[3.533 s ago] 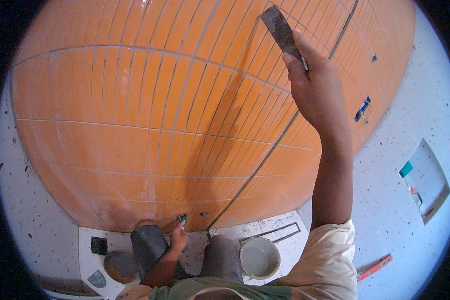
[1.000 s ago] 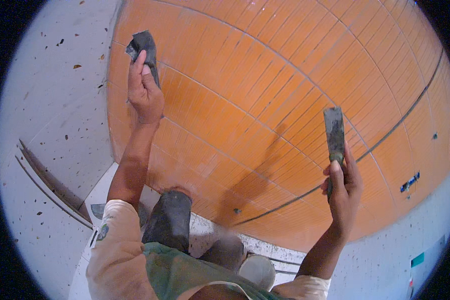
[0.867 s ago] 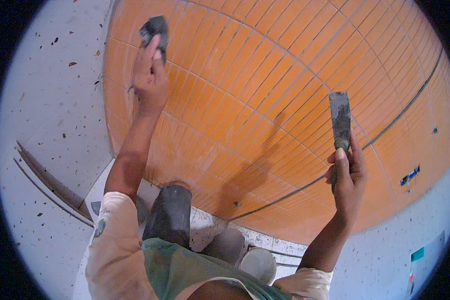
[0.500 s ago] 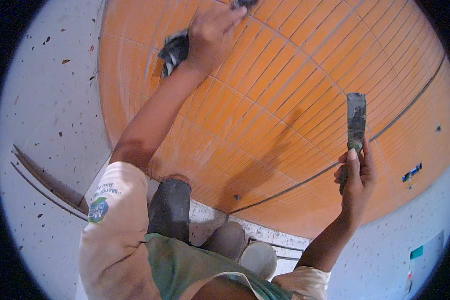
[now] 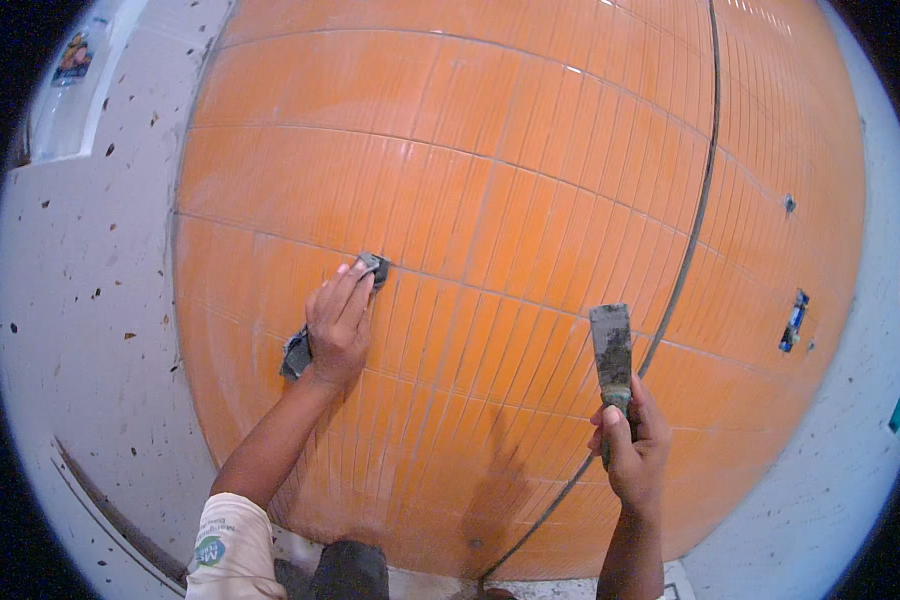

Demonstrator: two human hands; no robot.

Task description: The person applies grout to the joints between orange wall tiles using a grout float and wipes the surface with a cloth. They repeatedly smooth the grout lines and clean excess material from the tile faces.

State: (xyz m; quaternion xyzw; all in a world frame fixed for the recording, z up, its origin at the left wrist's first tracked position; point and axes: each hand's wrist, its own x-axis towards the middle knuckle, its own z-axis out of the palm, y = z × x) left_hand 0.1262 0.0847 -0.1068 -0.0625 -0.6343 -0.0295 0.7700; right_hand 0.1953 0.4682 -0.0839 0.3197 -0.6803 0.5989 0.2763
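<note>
An orange tiled wall [image 5: 530,235], ribbed with many narrow grout lines, fills the middle of the view. My left hand [image 5: 340,325] is closed on a dark grey rag [image 5: 296,354], which it presses to the tiles left of centre. One bunched part of the rag sticks out past the fingertips and another hangs beside the wrist. Lower right, my right hand [image 5: 638,455] grips the handle of a putty knife [image 5: 611,345]. Its stained, flat blade points up, apparently held off the wall.
A dark, wider seam [image 5: 692,240] curves down the tiles. Right of it sit a cut-out with a blue box [image 5: 794,322] and a small pipe hole [image 5: 790,203]. A pale speckled wall [image 5: 90,270] adjoins at left. My knee [image 5: 350,570] shows below.
The view has tilted up, showing more upper wall; the bucket has left the picture. Both hands appear lower and farther left in the picture, still holding the rag and putty knife.
</note>
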